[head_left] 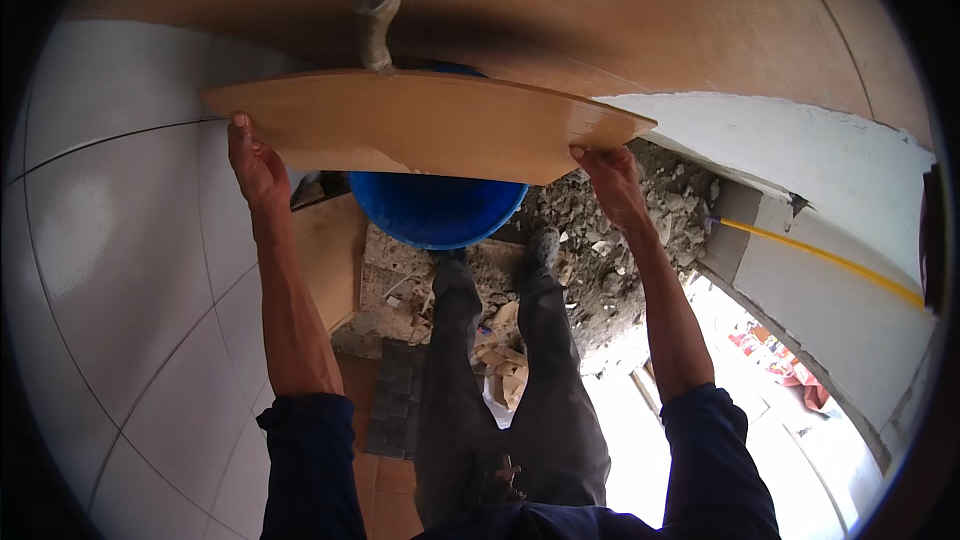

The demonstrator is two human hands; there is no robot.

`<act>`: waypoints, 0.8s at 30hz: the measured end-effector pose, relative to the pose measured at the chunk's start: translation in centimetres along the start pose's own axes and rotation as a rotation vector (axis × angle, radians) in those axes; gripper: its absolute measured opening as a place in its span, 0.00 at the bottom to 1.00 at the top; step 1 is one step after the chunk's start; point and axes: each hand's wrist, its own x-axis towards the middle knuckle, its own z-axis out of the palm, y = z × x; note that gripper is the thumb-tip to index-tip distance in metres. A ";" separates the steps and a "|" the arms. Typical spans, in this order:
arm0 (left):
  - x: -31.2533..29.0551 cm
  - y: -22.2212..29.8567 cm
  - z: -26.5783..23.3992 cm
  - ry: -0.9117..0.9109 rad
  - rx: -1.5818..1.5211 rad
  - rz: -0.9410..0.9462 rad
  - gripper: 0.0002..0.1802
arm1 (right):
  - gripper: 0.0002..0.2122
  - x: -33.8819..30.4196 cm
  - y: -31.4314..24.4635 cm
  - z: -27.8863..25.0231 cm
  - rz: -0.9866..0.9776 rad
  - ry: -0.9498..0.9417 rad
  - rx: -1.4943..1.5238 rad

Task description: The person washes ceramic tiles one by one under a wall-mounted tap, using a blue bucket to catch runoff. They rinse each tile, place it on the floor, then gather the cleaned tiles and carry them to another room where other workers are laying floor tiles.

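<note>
A wide tan-brown tile is held level in front of me, wet-looking and shiny toward its right end. Near its left end my left hand grips the lower edge, the thumb up against the tile and the other fingers partly hidden. My right hand pinches the right end, thumb on the near face. Below the tile stands a blue basin; the tile covers its far part. Just behind the tile's upper edge, a tap comes out of the brown wall.
White wall tiles rise on my left. Rubble lies right of the basin, and broken pieces are scattered between my legs. A yellow rod runs along the right side. Another brown tile leans left of the basin.
</note>
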 end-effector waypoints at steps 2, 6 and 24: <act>0.5 -0.8 1.0 0.012 0.004 -0.018 0.20 | 0.14 -0.5 0.5 -0.7 0.029 0.032 -0.009; 1.4 -2.3 2.0 -0.004 -0.021 -0.102 0.17 | 0.17 -1.4 -0.6 -1.4 0.113 0.005 -0.017; -0.9 -8.1 7.9 -0.064 0.232 -0.274 0.14 | 0.23 -9.8 -0.9 -8.2 0.149 0.211 -0.063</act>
